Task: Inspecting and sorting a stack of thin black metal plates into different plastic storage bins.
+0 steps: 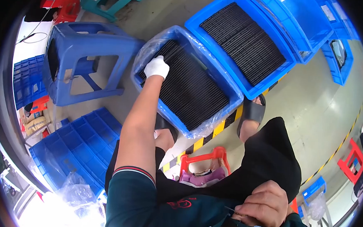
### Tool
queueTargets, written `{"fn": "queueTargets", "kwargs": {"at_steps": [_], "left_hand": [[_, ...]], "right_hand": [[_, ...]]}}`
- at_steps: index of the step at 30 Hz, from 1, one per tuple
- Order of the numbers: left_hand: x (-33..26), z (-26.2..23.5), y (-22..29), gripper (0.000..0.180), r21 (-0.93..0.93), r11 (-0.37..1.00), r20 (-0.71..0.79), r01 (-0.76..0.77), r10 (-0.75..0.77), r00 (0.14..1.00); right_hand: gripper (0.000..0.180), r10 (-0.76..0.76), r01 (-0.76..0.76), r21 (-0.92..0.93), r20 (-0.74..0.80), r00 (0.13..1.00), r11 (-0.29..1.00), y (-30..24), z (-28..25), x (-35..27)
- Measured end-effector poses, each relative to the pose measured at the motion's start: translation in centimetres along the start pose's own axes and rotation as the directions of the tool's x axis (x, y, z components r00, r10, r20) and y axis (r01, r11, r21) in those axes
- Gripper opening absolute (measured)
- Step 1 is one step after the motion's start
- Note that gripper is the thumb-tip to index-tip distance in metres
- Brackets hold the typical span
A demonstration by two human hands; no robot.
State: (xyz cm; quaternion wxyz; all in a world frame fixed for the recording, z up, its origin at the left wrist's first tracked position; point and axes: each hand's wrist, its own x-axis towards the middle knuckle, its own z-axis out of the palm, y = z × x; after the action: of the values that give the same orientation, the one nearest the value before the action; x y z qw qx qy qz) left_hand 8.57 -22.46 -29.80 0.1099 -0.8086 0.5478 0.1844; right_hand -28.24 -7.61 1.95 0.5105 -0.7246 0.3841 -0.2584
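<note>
My left hand (156, 68), in a white glove, is stretched forward over a blue bin lined with clear plastic (235, 96). Its fingers are curled closed at the left end of the rows of thin black strips (193, 87) inside; what they hold, if anything, is hidden. My right hand (265, 206) is bare and held up close to my chest, by the collar of my dark green shirt (172, 213). Its fingers are pinched together, with a thin pale sliver showing at the tips, too small to name.
A second blue bin of black strips (242, 42) stands beyond, beside stacked blue crates (305, 21). Left are a blue plastic stool (89, 63) and a blue divided crate (77, 145). Yellow-black floor tape (198, 144) and a red stool (204, 155) lie near my legs.
</note>
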Motion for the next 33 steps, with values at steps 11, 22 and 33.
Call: {"fn": "queueTargets", "kwargs": {"at_steps": [11,22,33], "left_hand": [[-4.9,-0.1,-3.8,0.012,-0.777,-0.324,0.437,0.539,0.338,0.834],[-0.7,0.2,-2.4,0.024,-0.534,0.836,0.061,0.125,-0.11,0.992],[0.1,1.8,0.1,0.019,0.055,0.998,-0.194,0.037,-0.026,0.981]], "right_hand": [[0.024,-0.095,0.095,-0.104,0.011,0.995,0.99,-1.1,1.3,-0.9],[0.024,-0.105,0.105,-0.091,0.005,0.994,0.99,-1.1,1.3,-1.4],[0.019,-0.061,0.061,0.014,0.016,0.998,0.998,-0.1,0.1,-0.5]]}}
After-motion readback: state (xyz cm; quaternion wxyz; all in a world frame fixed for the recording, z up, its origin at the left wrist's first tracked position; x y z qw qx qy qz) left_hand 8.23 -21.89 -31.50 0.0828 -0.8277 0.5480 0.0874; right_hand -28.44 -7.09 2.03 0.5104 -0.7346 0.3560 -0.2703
